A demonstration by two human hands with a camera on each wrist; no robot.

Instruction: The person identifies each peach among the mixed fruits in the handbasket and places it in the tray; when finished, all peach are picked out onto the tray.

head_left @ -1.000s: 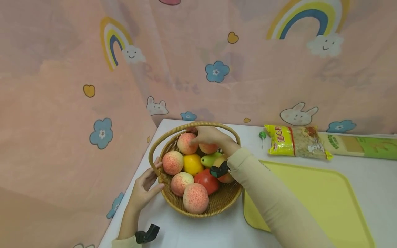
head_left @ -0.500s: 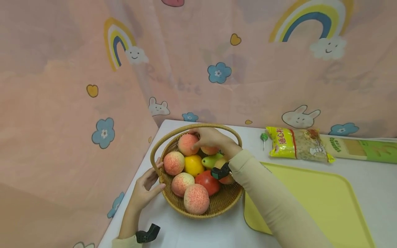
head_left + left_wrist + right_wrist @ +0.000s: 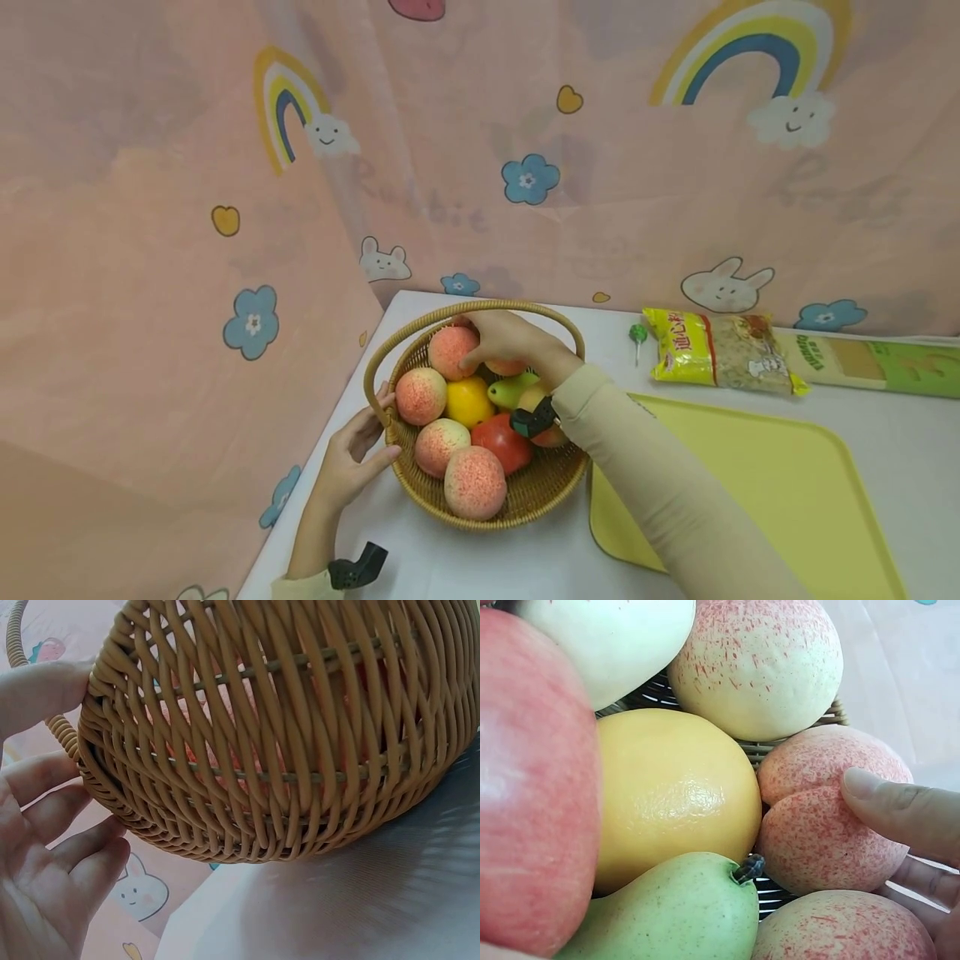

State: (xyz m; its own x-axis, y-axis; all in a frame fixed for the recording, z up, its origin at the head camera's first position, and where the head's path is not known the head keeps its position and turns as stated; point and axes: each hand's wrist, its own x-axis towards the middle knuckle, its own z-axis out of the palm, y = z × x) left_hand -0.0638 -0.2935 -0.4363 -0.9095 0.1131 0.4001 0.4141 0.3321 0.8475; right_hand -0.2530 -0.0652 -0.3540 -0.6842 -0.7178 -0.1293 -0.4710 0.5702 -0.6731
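Note:
My right hand (image 3: 512, 333) reaches under the arched handle into a wicker basket (image 3: 551, 492) and holds a peach (image 3: 452, 350) at the back. In the right wrist view, the thumb presses the front of the peach (image 3: 817, 840) while the other fingers pass behind it, partly hidden. My left hand (image 3: 347, 467) steadies the basket's left side near the handle's foot. From the left wrist view, its thumb and relaxed fingertips touch the woven rim (image 3: 101, 697). Around the held peach lie more peaches (image 3: 475, 482), a yellow fruit (image 3: 467, 402), a green pear (image 3: 510, 390) and a red fruit (image 3: 501, 442).
A yellow tray (image 3: 757, 467) lies right of the basket, partly under the right forearm. Behind it are a green lollipop (image 3: 637, 333), a yellow-and-clear food bag (image 3: 723, 350) and a long green package (image 3: 885, 362). A patterned pink cloth (image 3: 450, 225) hangs behind the white table.
The right thumb has shifted slightly on the back peach, which has tilted a little. The left hand stays at the basket's side. The whole head view has shifted slightly.

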